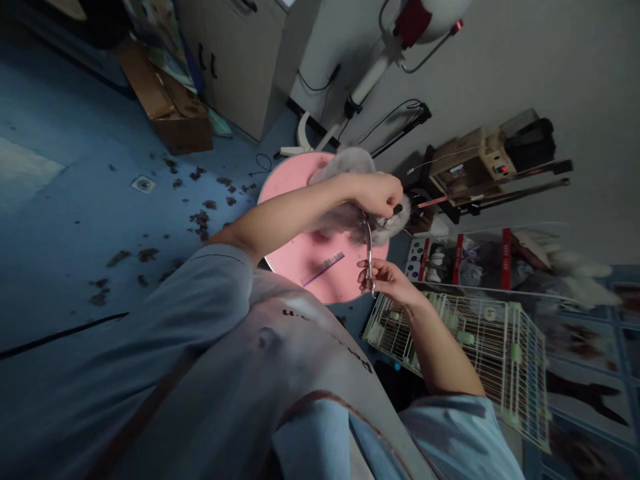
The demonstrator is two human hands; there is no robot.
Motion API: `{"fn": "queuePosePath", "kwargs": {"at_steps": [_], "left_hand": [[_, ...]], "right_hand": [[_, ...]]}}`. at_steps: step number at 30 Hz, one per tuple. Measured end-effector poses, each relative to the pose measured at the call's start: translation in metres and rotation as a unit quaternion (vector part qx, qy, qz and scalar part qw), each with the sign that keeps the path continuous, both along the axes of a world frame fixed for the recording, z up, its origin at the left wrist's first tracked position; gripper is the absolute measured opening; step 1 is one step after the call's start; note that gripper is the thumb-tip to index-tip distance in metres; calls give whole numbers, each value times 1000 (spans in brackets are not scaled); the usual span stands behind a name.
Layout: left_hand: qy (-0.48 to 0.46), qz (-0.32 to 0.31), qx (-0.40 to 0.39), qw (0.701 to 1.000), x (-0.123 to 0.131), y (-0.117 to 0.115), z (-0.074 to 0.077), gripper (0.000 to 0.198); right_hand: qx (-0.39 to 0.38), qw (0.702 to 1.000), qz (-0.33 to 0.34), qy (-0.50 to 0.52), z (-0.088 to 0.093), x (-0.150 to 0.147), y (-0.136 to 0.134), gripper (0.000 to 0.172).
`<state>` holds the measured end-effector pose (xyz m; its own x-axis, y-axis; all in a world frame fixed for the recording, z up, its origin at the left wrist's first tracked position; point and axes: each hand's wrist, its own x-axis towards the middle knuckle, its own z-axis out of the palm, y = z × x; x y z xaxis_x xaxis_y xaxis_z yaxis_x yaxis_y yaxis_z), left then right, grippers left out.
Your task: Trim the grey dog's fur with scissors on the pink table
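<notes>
A small grey fluffy animal [350, 193], most likely a little dog, is kept on the round pink table [295, 253], where it can be reached from above. The left hand [377, 193] is closed into a loose fist on the fur near the animal's head, so the head seems to be held steady while the cutting is done close by. The left arm is stretched out across the table, with the elbow bent only a little and the wrist turned down. A pair of silver scissors [369, 250] is held in the right hand [387, 277]; the fingers [367, 267] are curled tight around the handles, and the blades are pointed up toward the fur just under the left hand. Whether the blades are apart or together cannot be told, since they look like one thin line. The right arm is bent at the elbow and brought in from the side, with the hand low at the table's edge. A purple comb [325, 267] is left lying flat on the table, near the scissors, where it can be picked up fast. Dark tufts of cut hair [200, 217] are scattered on the blue floor [60, 220] beside the table. A wire cage [480, 340] is seen below the right arm.
</notes>
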<state>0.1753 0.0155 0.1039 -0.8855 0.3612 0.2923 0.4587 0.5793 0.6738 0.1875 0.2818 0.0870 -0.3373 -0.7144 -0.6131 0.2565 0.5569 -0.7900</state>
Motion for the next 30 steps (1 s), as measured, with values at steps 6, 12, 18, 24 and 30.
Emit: {"fn": "queuePosePath", "kwargs": {"at_steps": [6, 12, 18, 24, 30], "left_hand": [[5, -9, -7, 1000, -6, 3, -3, 14], [9, -4, -20, 1000, -6, 7, -3, 16], [25, 9, -14, 1000, -10, 13, -5, 13], [38, 16, -33, 999, -13, 12, -5, 14], [20, 4, -54, 998, -7, 13, -1, 16]], "right_hand": [[-17, 1000, -16, -1, -7, 9, 1, 50], [-21, 999, -37, 6, -15, 13, 5, 51], [-21, 999, -33, 1, -20, 17, 7, 53], [-42, 998, -53, -3, -21, 18, 8, 56], [-51, 997, -50, -7, -23, 16, 8, 54]]}}
